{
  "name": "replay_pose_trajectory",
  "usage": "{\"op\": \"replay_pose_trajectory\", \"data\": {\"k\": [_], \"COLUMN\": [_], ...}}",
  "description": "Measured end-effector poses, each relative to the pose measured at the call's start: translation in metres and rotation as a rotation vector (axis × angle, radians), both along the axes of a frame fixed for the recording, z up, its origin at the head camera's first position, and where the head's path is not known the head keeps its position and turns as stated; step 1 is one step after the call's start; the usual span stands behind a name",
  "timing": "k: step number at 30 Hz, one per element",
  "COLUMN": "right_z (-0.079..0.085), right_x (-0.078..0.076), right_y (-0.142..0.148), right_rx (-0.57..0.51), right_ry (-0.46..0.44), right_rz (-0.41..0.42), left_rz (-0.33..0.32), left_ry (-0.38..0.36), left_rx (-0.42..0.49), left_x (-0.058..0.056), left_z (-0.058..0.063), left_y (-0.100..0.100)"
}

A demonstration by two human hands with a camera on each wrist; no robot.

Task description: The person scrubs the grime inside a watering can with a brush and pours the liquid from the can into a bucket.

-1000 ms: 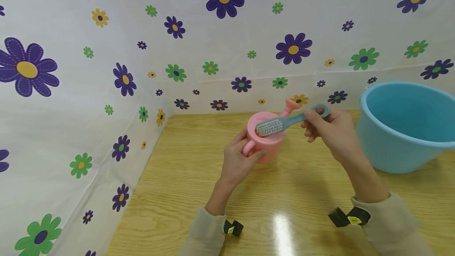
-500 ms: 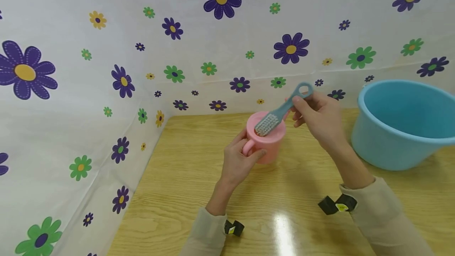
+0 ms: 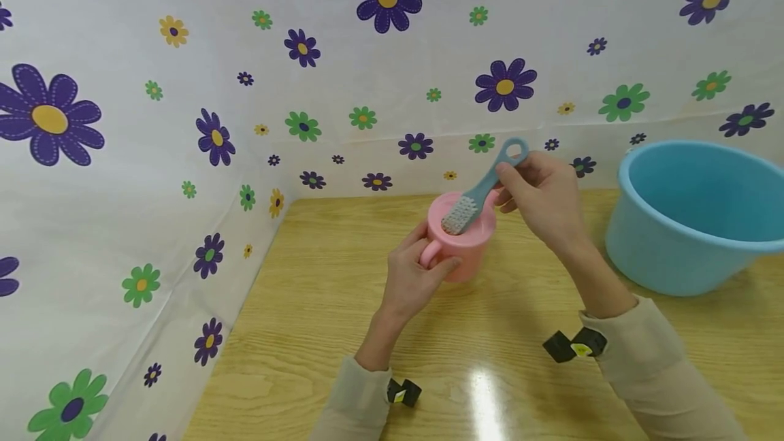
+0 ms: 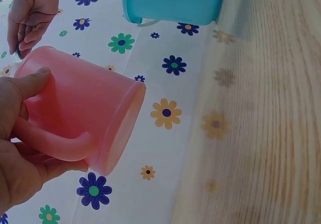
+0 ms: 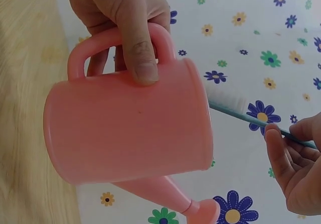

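Observation:
My left hand (image 3: 412, 278) grips a pink toy watering can (image 3: 468, 260) by its handle, thumb along the can's side. In the right wrist view the watering can (image 5: 130, 128) shows its spout pointing down, and its base is raised off the table in the left wrist view. Between thumb and fingers, my right hand (image 3: 545, 199) pinches a blue-grey brush (image 3: 484, 186) with a ring-shaped handle end. The white bristles (image 3: 459, 215) face up toward the head camera, and the brush's tip sits at the opening in the can's top.
A large light-blue tub (image 3: 674, 257) stands on the wooden table (image 3: 306, 332) at the right, beside my right forearm. A white cloth with printed flowers (image 3: 343, 73) hangs as a wall behind and to the left.
My right hand has moved left and up, swinging the brush from nearly level to a steeper tilt with its tip lower at the can's opening. The left hand stays nearly still.

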State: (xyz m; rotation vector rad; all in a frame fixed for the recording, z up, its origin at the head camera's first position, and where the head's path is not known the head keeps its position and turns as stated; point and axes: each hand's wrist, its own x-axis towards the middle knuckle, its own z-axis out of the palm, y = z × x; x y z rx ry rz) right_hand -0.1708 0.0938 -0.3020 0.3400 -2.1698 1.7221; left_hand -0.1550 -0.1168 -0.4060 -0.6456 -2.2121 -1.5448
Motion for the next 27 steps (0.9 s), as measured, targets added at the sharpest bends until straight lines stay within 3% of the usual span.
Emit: {"op": "replay_pose_trajectory", "data": {"k": [9, 27], "right_z": [0.000, -0.004], "right_x": [0.004, 0.010], "right_y": [-0.005, -0.012], "right_rx": [-0.041, 0.016], "right_ry": [-0.016, 0.015], "right_rz": [0.009, 0.035], "left_rz": [0.001, -0.023], "left_ry": [-0.012, 0.001], "left_rx": [-0.003, 0.013], "left_x": [0.000, 0.000], "left_z": [0.000, 0.001], "left_y": [0.000, -0.001]}}
